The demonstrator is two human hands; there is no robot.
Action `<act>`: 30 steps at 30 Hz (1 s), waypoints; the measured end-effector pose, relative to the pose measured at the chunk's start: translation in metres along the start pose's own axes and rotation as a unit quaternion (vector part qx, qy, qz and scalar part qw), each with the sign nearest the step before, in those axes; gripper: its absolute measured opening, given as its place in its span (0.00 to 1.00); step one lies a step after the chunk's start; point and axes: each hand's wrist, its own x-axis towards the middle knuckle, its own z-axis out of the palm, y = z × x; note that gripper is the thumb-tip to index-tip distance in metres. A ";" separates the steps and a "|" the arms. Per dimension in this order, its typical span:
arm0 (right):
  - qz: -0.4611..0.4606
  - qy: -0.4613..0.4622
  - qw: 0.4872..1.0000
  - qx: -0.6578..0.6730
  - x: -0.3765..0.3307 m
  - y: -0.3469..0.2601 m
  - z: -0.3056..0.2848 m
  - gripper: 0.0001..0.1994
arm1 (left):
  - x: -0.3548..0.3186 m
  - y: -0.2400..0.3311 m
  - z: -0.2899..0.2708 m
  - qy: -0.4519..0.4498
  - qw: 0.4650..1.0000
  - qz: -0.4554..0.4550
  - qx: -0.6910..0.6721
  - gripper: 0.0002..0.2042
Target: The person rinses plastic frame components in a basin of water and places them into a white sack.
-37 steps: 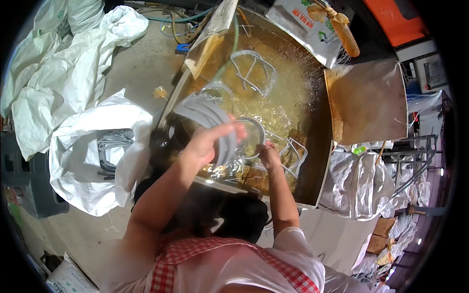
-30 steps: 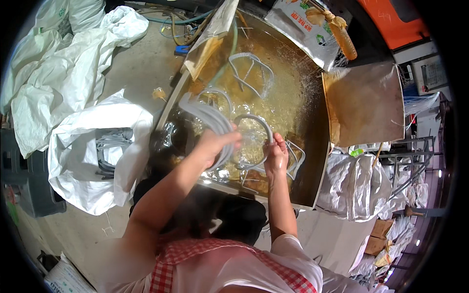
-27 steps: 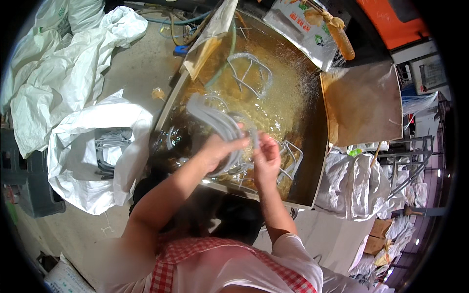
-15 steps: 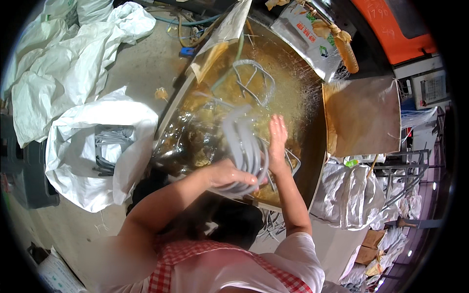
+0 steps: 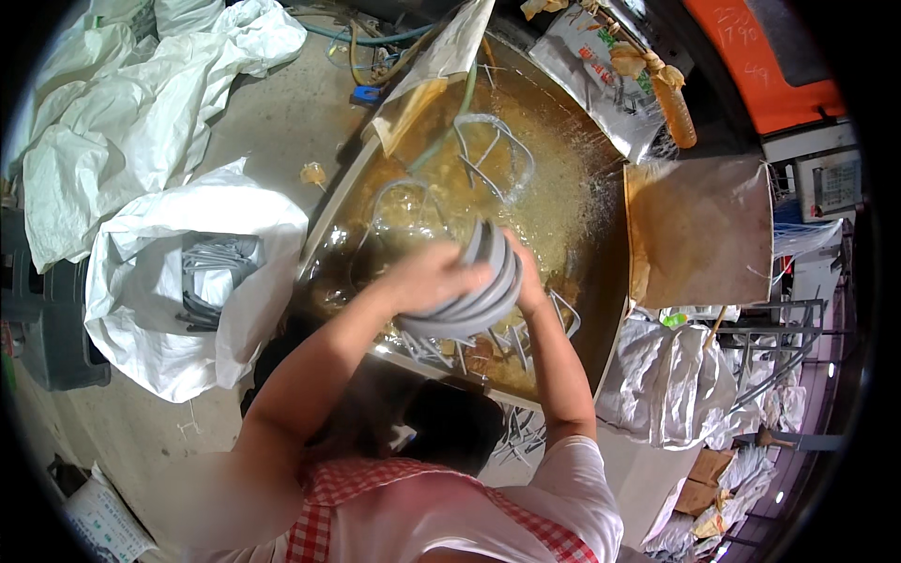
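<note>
the left hand (image 5: 427, 277) is clenched around a bundle of grey curved bars (image 5: 474, 296), lifted above the near rim of a large metal vat (image 5: 610, 310) of yellowish liquid. the right hand (image 5: 526, 272) presses against the bundle's far side; whether it grips or only steadies, i cannot tell. more grey loops (image 5: 493, 155) lie in the liquid toward the far edge, with open liquid between. to the left, on the concrete floor, a white sack (image 5: 141, 310) gapes with more bars inside, close beside the vat's left rim.
</note>
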 end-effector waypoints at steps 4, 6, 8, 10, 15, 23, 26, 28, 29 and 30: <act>0.007 0.112 0.994 -0.014 -0.003 0.021 -0.006 0.15 | 0.009 -0.023 0.009 0.305 0.949 0.043 -0.061 0.37; 0.004 0.161 0.987 -0.019 -0.001 0.029 -0.013 0.15 | 0.007 -0.023 0.015 0.312 0.943 0.088 -0.075 0.45; 0.069 0.169 0.983 -0.014 0.002 0.037 -0.017 0.15 | 0.007 -0.019 0.021 0.278 0.943 0.152 -0.103 0.54; 0.164 0.151 0.971 0.082 0.003 0.041 -0.023 0.15 | 0.010 -0.025 0.021 0.260 0.957 0.121 -0.037 0.57; 0.151 0.131 0.948 0.249 -0.012 0.002 -0.027 0.19 | 0.022 -0.044 0.025 0.321 0.940 0.000 -0.118 0.37; 0.052 -0.182 0.821 0.539 -0.038 0.013 -0.024 0.49 | 0.017 -0.034 0.012 0.326 0.828 -0.085 -0.448 0.30; 0.072 -0.206 0.840 0.497 -0.040 0.000 -0.024 0.45 | 0.019 -0.043 0.017 0.279 0.804 -0.087 -0.518 0.33; 0.072 -0.230 0.791 0.562 -0.042 0.004 -0.013 0.36 | 0.020 -0.040 0.018 0.276 0.815 -0.058 -0.506 0.32; 0.062 -0.256 0.777 0.572 -0.044 0.005 -0.007 0.33 | 0.020 -0.040 0.013 0.270 0.828 -0.049 -0.489 0.32; 0.052 -0.287 0.761 0.580 -0.043 0.000 -0.003 0.31 | 0.019 -0.041 0.010 0.269 0.839 -0.038 -0.472 0.32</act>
